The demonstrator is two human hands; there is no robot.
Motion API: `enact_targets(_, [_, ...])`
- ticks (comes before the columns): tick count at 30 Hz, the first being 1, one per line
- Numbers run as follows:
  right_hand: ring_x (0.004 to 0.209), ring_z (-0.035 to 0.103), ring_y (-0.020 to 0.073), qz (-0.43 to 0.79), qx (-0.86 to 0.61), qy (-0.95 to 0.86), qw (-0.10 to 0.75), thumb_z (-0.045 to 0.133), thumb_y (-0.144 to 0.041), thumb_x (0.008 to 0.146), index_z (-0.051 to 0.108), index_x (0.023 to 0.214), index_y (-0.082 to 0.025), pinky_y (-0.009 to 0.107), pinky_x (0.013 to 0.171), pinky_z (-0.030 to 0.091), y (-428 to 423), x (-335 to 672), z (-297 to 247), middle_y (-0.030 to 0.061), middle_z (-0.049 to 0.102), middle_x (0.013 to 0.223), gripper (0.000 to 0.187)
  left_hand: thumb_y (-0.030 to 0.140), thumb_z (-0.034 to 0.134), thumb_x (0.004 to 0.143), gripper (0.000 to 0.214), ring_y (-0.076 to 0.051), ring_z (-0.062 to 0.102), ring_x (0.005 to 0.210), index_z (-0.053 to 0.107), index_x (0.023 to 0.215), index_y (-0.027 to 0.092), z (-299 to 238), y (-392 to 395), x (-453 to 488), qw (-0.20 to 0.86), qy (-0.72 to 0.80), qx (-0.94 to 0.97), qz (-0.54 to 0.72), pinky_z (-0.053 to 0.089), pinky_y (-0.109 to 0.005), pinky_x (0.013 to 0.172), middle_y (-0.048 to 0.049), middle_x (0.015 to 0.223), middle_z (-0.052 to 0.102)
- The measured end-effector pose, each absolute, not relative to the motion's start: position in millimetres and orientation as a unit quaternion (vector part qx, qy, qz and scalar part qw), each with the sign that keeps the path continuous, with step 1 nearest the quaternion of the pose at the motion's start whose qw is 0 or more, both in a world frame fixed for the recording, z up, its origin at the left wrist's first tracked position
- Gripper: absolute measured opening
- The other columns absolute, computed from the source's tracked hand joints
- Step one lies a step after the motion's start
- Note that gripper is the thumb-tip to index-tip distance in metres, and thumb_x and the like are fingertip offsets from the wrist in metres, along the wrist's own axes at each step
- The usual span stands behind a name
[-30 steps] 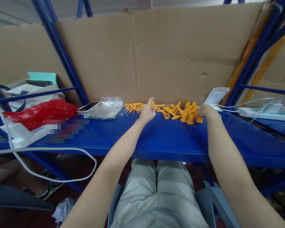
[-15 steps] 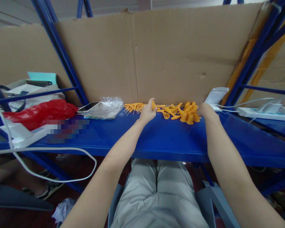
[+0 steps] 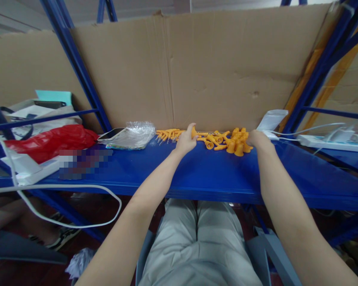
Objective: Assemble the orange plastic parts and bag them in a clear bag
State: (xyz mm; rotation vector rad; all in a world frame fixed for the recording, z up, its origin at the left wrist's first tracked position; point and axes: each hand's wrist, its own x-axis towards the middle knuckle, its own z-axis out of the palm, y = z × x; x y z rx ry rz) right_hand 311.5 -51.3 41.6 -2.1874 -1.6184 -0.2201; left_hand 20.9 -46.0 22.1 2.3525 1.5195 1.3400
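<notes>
My left hand (image 3: 186, 141) is curled around an orange trumpet-shaped piece (image 3: 193, 131), whose flared end shows between thumb and index finger. To its left lie several slim orange pieces with small metal chains (image 3: 166, 136), side by side against the cardboard. On its right is a loose heap of orange trumpet-shaped pieces (image 3: 210, 143), some lying on their sides. Farther right, several orange pieces stand upright in a tight cluster (image 3: 238, 143). My right hand (image 3: 257, 139) is at the right edge of that cluster, its wrist bent and its fingers hidden from view.
A tall cardboard sheet (image 3: 214, 71) backs the blue tabletop (image 3: 209, 171). Left are a phone (image 3: 111, 135), clear plastic packaging (image 3: 140, 135), a red bag (image 3: 53, 141) and a white power strip (image 3: 41, 172) with a looping cable. A white device (image 3: 271, 121) stands behind my right hand.
</notes>
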Motion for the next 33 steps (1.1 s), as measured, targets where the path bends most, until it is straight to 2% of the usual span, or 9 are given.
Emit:
enact_targets(2, [0.100, 0.068, 0.0303, -0.074, -0.822, -0.536, 0.176, 0.058, -0.016, 0.078, 0.070, 0.110, -0.008, 0.036, 0.078, 0.052, -59.4, 304.1, 46.8, 0.0227, 0.070, 0.101, 0.035, 0.018, 0.060, 0.084, 0.055, -0.021, 0.064, 0.083, 0.046, 0.138, 0.020, 22.7, -47.0, 20.9, 0.022, 0.490, 0.758, 0.430, 0.050, -0.036, 0.085, -0.0059, 0.088, 0.068])
enact_targets(3, [0.102, 0.067, 0.0310, -0.088, -0.820, -0.533, 0.190, 0.055, -0.014, 0.079, 0.069, 0.112, -0.008, 0.037, 0.079, 0.052, -63.5, 299.2, 50.0, 0.0227, 0.069, 0.106, 0.036, 0.018, 0.059, 0.084, 0.055, -0.021, 0.064, 0.084, 0.046, 0.138, 0.021, 23.2, -47.6, 21.0, 0.025, 0.490, 0.758, 0.430, 0.050, -0.036, 0.086, -0.0062, 0.089, 0.068])
enact_targets(7, [0.101, 0.064, 0.0290, -0.180, -0.697, -0.612, 0.327, 0.043, -0.014, 0.088, 0.067, 0.109, -0.011, 0.040, 0.083, 0.050, -73.8, 275.5, 59.7, 0.0202, 0.066, 0.112, 0.033, 0.015, 0.059, 0.085, 0.055, -0.022, 0.065, 0.087, 0.046, 0.138, 0.022, 25.4, -50.1, 21.3, 0.032, 0.482, 0.764, 0.428, 0.049, -0.036, 0.088, -0.0065, 0.093, 0.069])
enact_targets(10, [0.094, 0.063, 0.0248, -0.176, -0.580, -0.709, 0.361, 0.044, -0.017, 0.089, 0.069, 0.103, -0.014, 0.037, 0.084, 0.048, -72.4, 255.4, 58.0, 0.0153, 0.067, 0.101, 0.028, 0.014, 0.057, 0.086, 0.056, -0.022, 0.065, 0.089, 0.046, 0.140, 0.022, 25.9, -51.7, 21.6, 0.024, 0.466, 0.779, 0.418, 0.049, -0.035, 0.089, -0.0070, 0.096, 0.069])
enact_targets(14, [0.080, 0.061, 0.0200, -0.117, -0.486, -0.792, 0.351, 0.047, -0.020, 0.089, 0.071, 0.087, -0.015, 0.031, 0.075, 0.047, -66.8, 227.4, 45.4, 0.0095, 0.067, 0.086, 0.024, 0.014, 0.056, 0.086, 0.056, -0.021, 0.066, 0.092, 0.046, 0.141, 0.023, 25.0, -52.8, 21.9, 0.009, 0.434, 0.805, 0.405, 0.049, -0.033, 0.090, -0.0064, 0.099, 0.070])
enact_targets(20, [0.071, 0.059, 0.0169, -0.049, -0.461, -0.811, 0.357, 0.051, -0.028, 0.090, 0.073, 0.081, -0.017, 0.029, 0.069, 0.045, -66.0, 208.6, 34.0, 0.0062, 0.067, 0.078, 0.026, 0.011, 0.052, 0.088, 0.055, -0.021, 0.064, 0.105, 0.046, 0.141, 0.023, 25.2, -52.2, 21.1, -0.005, 0.396, 0.831, 0.389, 0.049, -0.034, 0.095, -0.0093, 0.120, 0.068])
enact_targets(25, [0.061, 0.055, 0.0139, 0.104, -0.474, -0.796, 0.360, 0.063, -0.035, 0.083, 0.068, 0.070, -0.018, 0.025, 0.058, 0.042, -74.7, 212.1, 41.7, 0.0025, 0.065, 0.067, 0.022, 0.011, 0.051, 0.089, 0.055, -0.021, 0.063, 0.112, 0.046, 0.142, 0.023, 24.0, -51.9, 21.5, 0.001, 0.389, 0.836, 0.386, 0.048, -0.036, 0.098, -0.0097, 0.128, 0.065])
enact_targets(30, [0.050, 0.046, 0.0087, 0.215, -0.516, -0.745, 0.364, 0.070, -0.026, 0.079, 0.058, 0.060, -0.018, 0.021, 0.048, 0.035, -85.1, 207.2, 49.4, -0.0015, 0.057, 0.054, 0.024, 0.012, 0.050, 0.090, 0.057, -0.019, 0.058, 0.120, 0.041, 0.145, 0.024, 24.5, -53.0, 22.2, 0.000, 0.354, 0.837, 0.416, 0.046, -0.033, 0.102, -0.0089, 0.139, 0.057])
enact_targets(33, [0.042, 0.036, 0.0056, 0.249, -0.544, -0.702, 0.387, 0.067, -0.021, 0.082, 0.053, 0.057, -0.018, 0.019, 0.042, 0.027, -86.1, 202.4, 49.0, -0.0054, 0.046, 0.046, 0.029, 0.017, 0.049, 0.092, 0.049, -0.017, 0.061, 0.111, 0.044, 0.142, 0.021, 28.2, -57.0, 23.4, -0.012, 0.354, 0.818, 0.454, 0.049, -0.028, 0.094, -0.0111, 0.134, 0.059])
